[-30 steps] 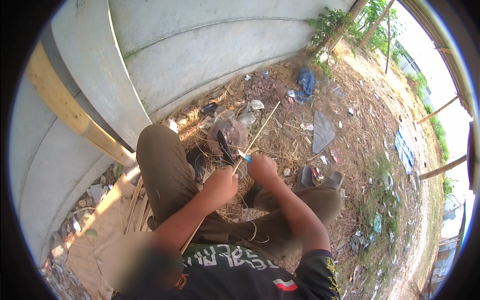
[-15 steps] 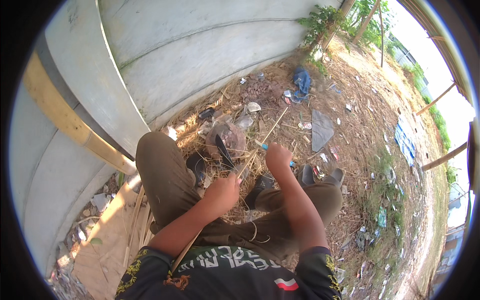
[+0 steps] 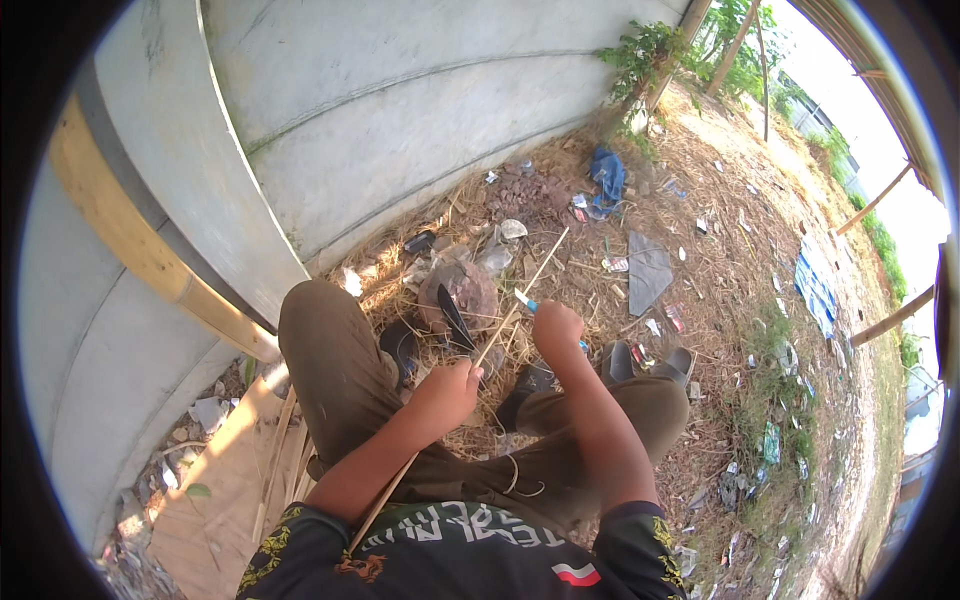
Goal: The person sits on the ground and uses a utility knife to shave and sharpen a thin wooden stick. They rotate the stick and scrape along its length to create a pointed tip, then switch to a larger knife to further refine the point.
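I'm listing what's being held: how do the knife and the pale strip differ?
The knife is short; the pale strip is far longer. The knife has a blue handle; the strip is plain tan. The knife sits in the right hand, the strip in the left hand. Both are handheld.

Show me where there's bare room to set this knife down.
Barest looks the tan sheet, left of the pale strips, bearing a leaf. Fairly open: littered straw between the grey scrap and blue striped sheet. Crowded: around the round lump, with the black blade, plastic and the strip in the left hand.
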The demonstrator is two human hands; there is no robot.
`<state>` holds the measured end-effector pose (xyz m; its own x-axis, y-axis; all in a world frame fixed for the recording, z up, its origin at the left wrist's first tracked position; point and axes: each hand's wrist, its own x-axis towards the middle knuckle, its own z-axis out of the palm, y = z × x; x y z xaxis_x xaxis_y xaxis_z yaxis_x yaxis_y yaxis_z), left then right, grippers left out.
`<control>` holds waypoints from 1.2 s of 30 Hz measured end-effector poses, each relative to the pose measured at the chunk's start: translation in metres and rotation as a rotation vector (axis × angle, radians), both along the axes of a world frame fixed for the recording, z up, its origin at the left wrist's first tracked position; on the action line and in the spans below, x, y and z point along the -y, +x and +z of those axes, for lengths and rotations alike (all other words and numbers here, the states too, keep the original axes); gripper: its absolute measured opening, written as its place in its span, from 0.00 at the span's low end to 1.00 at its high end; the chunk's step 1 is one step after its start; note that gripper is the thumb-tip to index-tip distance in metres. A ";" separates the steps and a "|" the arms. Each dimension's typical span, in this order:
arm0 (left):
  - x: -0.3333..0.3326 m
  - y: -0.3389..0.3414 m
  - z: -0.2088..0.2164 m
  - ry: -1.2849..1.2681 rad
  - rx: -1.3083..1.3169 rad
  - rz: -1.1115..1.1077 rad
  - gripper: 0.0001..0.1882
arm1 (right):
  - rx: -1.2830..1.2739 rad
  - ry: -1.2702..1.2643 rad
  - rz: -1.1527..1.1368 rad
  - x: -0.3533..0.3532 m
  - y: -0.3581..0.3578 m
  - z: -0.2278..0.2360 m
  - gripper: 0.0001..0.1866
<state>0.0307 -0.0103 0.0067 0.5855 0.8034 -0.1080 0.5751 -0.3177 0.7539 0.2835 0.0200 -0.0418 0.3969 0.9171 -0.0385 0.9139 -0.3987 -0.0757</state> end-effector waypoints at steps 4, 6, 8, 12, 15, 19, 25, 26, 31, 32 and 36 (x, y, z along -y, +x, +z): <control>0.005 0.007 -0.005 0.036 0.017 -0.058 0.20 | -0.123 -0.014 -0.143 0.006 0.025 0.014 0.11; 0.000 0.008 -0.004 -0.031 0.092 -0.093 0.20 | -0.264 0.060 -0.166 0.010 0.018 0.023 0.15; 0.001 0.009 0.000 -0.146 0.187 -0.119 0.19 | -0.299 0.089 -0.099 0.020 0.016 0.051 0.17; 0.000 0.016 0.017 -0.384 0.377 -0.201 0.18 | -0.449 0.312 -0.048 0.074 0.013 0.138 0.20; 0.013 0.011 0.050 -0.775 0.425 -0.279 0.16 | -0.812 0.555 -0.071 0.140 0.004 0.182 0.16; 0.026 0.012 0.053 -0.786 0.366 -0.417 0.17 | -0.793 0.628 -0.220 0.216 -0.044 0.184 0.18; 0.040 0.005 0.035 -0.378 0.241 -0.566 0.18 | -0.347 0.474 -0.350 0.268 -0.118 0.108 0.17; 0.039 0.000 0.036 -0.366 0.202 -0.605 0.18 | -0.356 0.445 -0.361 0.269 -0.124 0.107 0.16; 0.043 -0.016 0.075 -0.302 -0.120 -0.798 0.19 | -0.310 0.360 -0.265 0.265 -0.131 0.108 0.15; 0.044 -0.017 0.073 -0.312 -0.116 -0.785 0.19 | -0.297 0.342 -0.243 0.265 -0.131 0.107 0.15; 0.053 -0.008 0.075 -0.148 -0.144 -0.698 0.18 | -0.338 0.172 -0.260 0.269 -0.134 0.117 0.16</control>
<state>0.0223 -0.0636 0.0813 0.9280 0.2186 -0.3017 0.3726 -0.5473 0.7494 0.1491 -0.2490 0.0752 0.6062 0.7929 -0.0610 0.6977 -0.5671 -0.4377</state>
